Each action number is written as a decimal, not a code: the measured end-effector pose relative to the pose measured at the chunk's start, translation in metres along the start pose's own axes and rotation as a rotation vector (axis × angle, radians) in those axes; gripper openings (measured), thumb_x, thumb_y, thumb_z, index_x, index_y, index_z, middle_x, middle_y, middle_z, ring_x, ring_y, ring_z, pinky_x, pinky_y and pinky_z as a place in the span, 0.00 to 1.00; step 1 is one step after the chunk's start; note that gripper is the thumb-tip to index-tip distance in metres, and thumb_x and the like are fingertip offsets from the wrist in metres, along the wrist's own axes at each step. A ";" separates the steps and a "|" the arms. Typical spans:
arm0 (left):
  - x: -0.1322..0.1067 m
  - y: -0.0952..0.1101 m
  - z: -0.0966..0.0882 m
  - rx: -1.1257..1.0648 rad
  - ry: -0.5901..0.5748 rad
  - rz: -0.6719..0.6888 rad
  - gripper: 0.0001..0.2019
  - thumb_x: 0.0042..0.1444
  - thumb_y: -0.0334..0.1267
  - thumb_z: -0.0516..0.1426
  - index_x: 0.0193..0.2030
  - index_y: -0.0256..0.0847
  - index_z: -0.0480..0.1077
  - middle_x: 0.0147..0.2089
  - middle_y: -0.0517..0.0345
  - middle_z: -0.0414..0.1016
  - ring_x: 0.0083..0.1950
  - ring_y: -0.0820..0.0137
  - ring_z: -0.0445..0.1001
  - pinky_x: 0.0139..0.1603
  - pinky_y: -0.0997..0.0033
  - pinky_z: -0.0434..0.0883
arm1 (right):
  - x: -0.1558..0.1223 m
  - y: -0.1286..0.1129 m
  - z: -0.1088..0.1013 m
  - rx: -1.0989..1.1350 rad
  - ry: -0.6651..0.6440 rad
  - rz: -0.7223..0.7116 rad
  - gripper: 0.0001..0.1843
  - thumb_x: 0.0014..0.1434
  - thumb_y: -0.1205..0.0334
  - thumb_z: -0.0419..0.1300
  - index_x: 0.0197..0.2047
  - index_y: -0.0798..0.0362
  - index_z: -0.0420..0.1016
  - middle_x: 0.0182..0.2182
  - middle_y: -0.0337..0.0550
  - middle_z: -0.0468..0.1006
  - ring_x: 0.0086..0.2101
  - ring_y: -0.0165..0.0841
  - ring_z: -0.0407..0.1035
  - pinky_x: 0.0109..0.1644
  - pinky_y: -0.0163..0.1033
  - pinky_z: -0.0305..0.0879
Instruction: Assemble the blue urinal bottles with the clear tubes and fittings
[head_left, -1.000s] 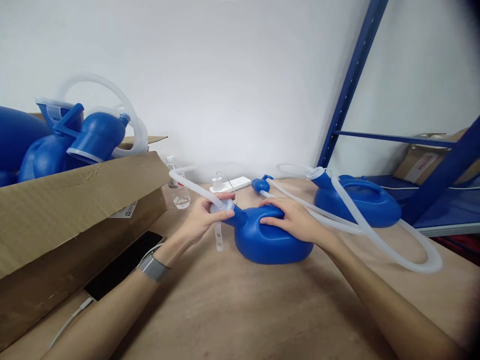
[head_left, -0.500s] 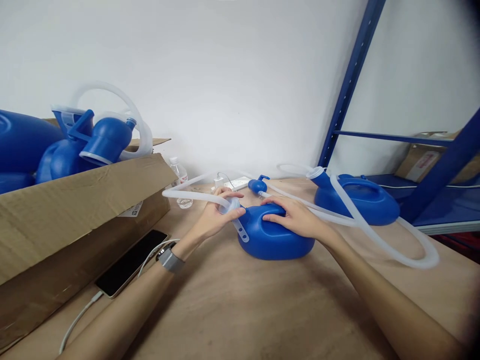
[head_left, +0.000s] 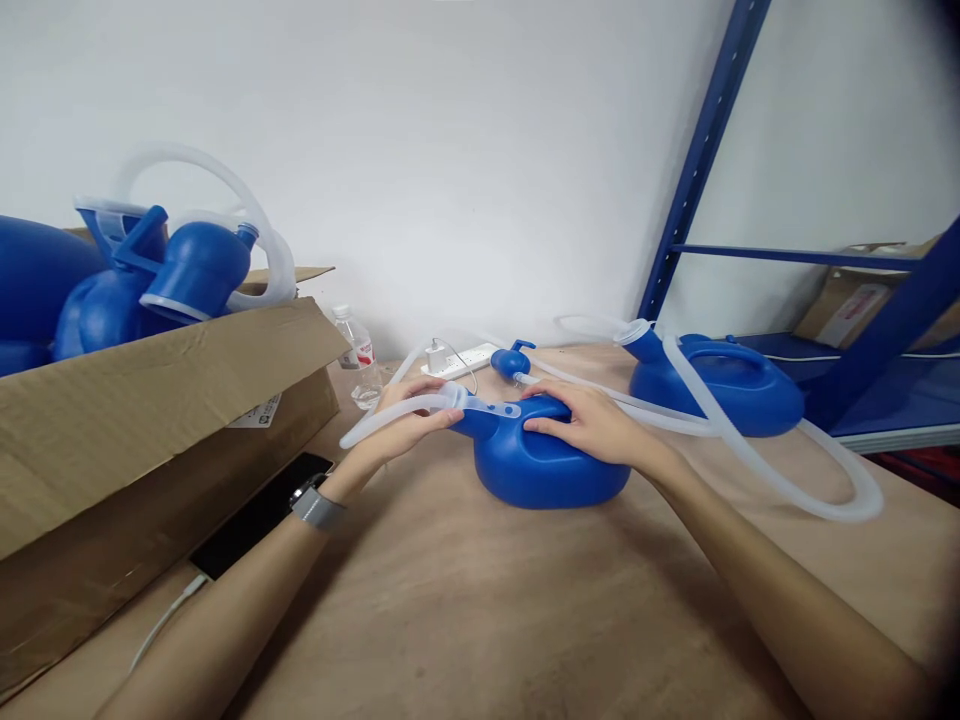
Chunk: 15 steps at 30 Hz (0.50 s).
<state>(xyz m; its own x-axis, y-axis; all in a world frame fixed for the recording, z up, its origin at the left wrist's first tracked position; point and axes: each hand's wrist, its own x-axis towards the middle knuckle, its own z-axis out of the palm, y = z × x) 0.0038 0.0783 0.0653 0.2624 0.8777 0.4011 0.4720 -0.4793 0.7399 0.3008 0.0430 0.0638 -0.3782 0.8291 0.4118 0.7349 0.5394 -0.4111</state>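
Note:
A blue plastic urinal bottle (head_left: 551,475) stands upright on the wooden table, its neck tilted up to the left. My left hand (head_left: 397,425) is closed around the translucent cap (head_left: 452,394) at the mouth of that neck; part of the cap is hidden by the fingers. From the cap, a holed strap (head_left: 495,408) lies across the neck toward the body. A clear hose (head_left: 390,412) runs from the cap over my left hand. My right hand (head_left: 592,420) grips the bottle's top handle, thumb on the near side.
At left, a cardboard box (head_left: 165,400) holds blue bottles and hoses, with a phone (head_left: 255,520) beside it. Behind are a water bottle (head_left: 358,355), a power strip (head_left: 465,362) and a blue funnel-like piece (head_left: 512,363). Another hosed bottle (head_left: 720,385) stands right, near a blue shelf frame (head_left: 697,150).
My left hand has moved slightly left with the cap, now at the mouth of the neck. The strap has swung from hanging down to lying toward the handle. My right hand stays on the handle.

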 end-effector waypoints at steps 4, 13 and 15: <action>-0.003 -0.004 0.005 0.065 0.030 -0.009 0.20 0.57 0.58 0.62 0.39 0.41 0.79 0.37 0.54 0.82 0.38 0.62 0.78 0.41 0.63 0.73 | 0.000 0.001 0.002 -0.014 0.018 -0.006 0.21 0.64 0.43 0.63 0.55 0.44 0.79 0.54 0.43 0.83 0.52 0.49 0.77 0.58 0.53 0.71; -0.002 0.008 0.008 0.062 -0.037 -0.022 0.20 0.63 0.58 0.57 0.35 0.42 0.73 0.27 0.60 0.73 0.28 0.68 0.71 0.31 0.67 0.66 | 0.000 0.004 0.005 -0.040 0.054 -0.055 0.21 0.65 0.44 0.63 0.55 0.45 0.79 0.55 0.44 0.83 0.54 0.50 0.77 0.59 0.54 0.71; -0.001 0.008 0.011 0.057 -0.049 -0.017 0.21 0.64 0.59 0.55 0.33 0.42 0.70 0.25 0.62 0.69 0.26 0.70 0.67 0.29 0.68 0.64 | 0.000 0.004 0.005 -0.046 0.059 -0.058 0.20 0.65 0.45 0.63 0.55 0.45 0.79 0.55 0.44 0.83 0.53 0.50 0.77 0.58 0.54 0.72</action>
<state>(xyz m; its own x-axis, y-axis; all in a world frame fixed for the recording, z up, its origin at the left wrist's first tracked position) 0.0169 0.0737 0.0650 0.2946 0.8850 0.3607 0.5231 -0.4652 0.7141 0.3012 0.0460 0.0583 -0.3879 0.7860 0.4815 0.7383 0.5777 -0.3482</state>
